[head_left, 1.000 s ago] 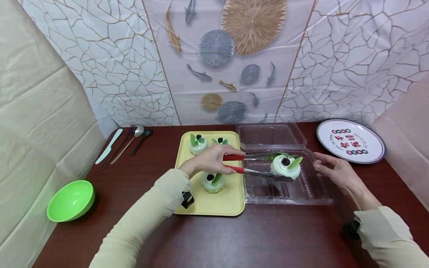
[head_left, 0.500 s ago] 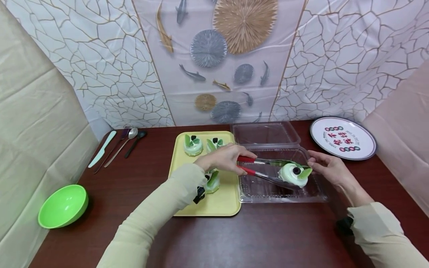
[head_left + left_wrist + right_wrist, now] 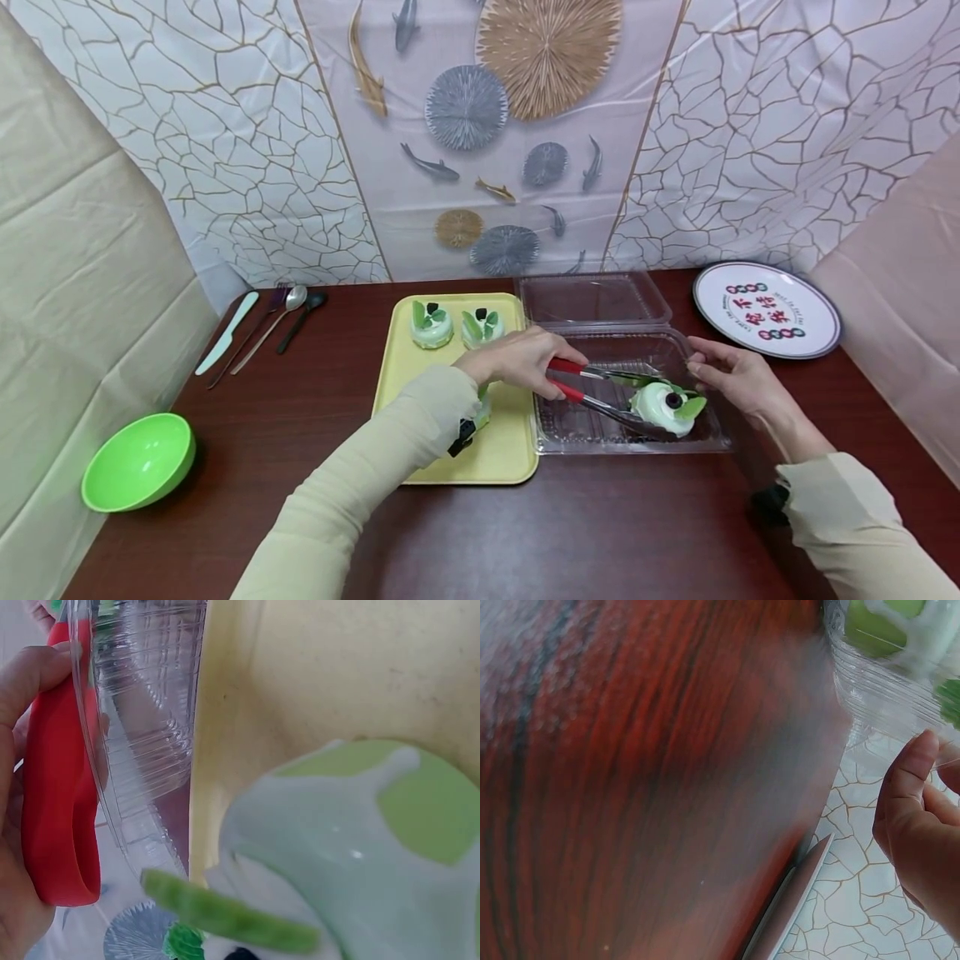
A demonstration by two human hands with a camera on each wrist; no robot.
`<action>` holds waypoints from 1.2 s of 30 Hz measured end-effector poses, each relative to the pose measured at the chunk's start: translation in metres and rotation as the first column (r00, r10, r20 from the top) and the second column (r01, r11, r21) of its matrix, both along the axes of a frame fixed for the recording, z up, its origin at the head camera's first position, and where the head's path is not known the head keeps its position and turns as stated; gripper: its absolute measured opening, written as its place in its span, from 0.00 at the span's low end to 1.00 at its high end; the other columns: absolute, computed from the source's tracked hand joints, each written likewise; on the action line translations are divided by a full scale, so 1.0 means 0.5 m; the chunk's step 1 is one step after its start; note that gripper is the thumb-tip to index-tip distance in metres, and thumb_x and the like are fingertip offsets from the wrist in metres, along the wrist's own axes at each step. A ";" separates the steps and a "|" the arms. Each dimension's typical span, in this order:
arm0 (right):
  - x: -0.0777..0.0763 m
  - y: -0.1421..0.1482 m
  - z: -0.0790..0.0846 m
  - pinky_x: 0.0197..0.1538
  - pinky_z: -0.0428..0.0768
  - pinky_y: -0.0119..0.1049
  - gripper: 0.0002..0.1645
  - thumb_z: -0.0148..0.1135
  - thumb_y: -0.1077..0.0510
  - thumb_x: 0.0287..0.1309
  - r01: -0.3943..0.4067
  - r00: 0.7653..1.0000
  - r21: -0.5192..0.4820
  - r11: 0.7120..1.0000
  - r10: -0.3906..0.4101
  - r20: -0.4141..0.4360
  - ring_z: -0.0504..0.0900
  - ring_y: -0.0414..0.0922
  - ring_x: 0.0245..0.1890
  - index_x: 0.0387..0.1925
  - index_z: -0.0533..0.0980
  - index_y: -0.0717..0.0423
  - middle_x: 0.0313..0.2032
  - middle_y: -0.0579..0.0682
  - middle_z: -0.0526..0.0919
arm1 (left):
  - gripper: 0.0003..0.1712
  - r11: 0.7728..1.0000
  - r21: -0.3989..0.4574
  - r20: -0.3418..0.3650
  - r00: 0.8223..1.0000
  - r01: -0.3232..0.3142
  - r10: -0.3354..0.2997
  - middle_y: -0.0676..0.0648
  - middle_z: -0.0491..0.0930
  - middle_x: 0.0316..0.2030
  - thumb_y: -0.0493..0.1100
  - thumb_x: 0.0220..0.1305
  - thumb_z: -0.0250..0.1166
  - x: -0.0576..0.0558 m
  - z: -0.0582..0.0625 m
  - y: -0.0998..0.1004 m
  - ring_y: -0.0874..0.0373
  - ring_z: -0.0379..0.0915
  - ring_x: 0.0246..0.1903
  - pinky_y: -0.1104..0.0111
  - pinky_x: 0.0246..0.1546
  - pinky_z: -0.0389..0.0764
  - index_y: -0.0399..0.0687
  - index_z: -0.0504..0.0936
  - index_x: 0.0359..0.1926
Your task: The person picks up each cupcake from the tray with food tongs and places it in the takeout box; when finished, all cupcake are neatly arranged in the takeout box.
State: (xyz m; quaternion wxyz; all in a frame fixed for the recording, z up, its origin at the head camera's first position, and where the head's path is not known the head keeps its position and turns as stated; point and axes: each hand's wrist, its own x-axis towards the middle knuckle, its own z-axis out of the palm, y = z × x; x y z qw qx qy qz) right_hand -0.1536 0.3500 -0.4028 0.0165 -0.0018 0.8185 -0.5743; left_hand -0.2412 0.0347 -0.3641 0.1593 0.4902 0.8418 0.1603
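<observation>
Your left hand is curled round the red-handled tongs, the cake between their far ends, inside the clear container. Your right hand pinches the container's rim nearby.

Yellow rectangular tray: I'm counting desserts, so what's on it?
Two round pale-green cakes at the far end of the tray, plus a third cake, in the head view partly hidden by the cream sleeve. Anything else beneath is covered.
</observation>
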 end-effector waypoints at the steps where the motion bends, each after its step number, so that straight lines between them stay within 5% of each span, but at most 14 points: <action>1: 0.000 0.000 0.000 0.34 0.79 0.22 0.35 0.53 0.69 0.66 0.000 1.000 -0.001 1.000 0.000 -0.003 0.78 0.23 0.32 0.65 0.50 0.86 0.31 0.26 0.79 | 0.35 1.000 -0.003 -0.005 1.000 0.002 -0.002 0.54 0.82 0.50 0.46 0.52 0.73 0.000 0.000 0.001 0.66 0.65 0.26 0.77 0.25 0.66 0.57 0.77 0.63; 8: 0.000 0.003 -0.003 0.35 0.80 0.22 0.35 0.54 0.69 0.66 0.000 1.000 -0.029 1.000 0.000 -0.010 0.79 0.24 0.33 0.66 0.52 0.86 0.31 0.28 0.80 | 0.35 0.999 -0.051 -0.008 1.000 -0.002 0.002 0.55 0.81 0.51 0.48 0.53 0.72 0.004 0.003 0.008 0.65 0.64 0.24 0.76 0.24 0.65 0.59 0.76 0.64; 16: -0.001 0.001 -0.003 0.35 0.80 0.22 0.35 0.53 0.69 0.66 0.004 1.000 -0.029 1.000 -0.004 -0.014 0.79 0.23 0.33 0.65 0.50 0.87 0.31 0.28 0.80 | 0.35 0.996 -0.089 -0.059 0.998 0.012 -0.017 0.54 0.81 0.55 0.50 0.53 0.72 0.012 0.006 0.015 0.57 0.70 0.54 0.73 0.39 0.70 0.59 0.76 0.65; 28: 0.001 0.001 -0.004 0.34 0.79 0.22 0.34 0.54 0.69 0.66 -0.004 1.000 -0.049 0.999 0.002 -0.027 0.78 0.24 0.33 0.66 0.54 0.83 0.32 0.29 0.80 | 0.37 0.994 -0.104 -0.083 0.996 0.012 -0.020 0.55 0.81 0.57 0.50 0.53 0.72 0.019 0.009 0.019 0.60 0.70 0.48 0.72 0.45 0.71 0.59 0.75 0.66; 36: 0.000 -0.002 -0.001 0.34 0.79 0.22 0.35 0.53 0.69 0.67 0.000 1.000 0.011 1.000 0.000 -0.015 0.77 0.24 0.32 0.66 0.51 0.85 0.31 0.27 0.78 | 0.38 0.995 -0.098 -0.088 0.996 0.002 -0.011 0.55 0.81 0.55 0.51 0.52 0.73 0.017 0.007 0.018 0.58 0.71 0.49 0.73 0.39 0.70 0.58 0.74 0.66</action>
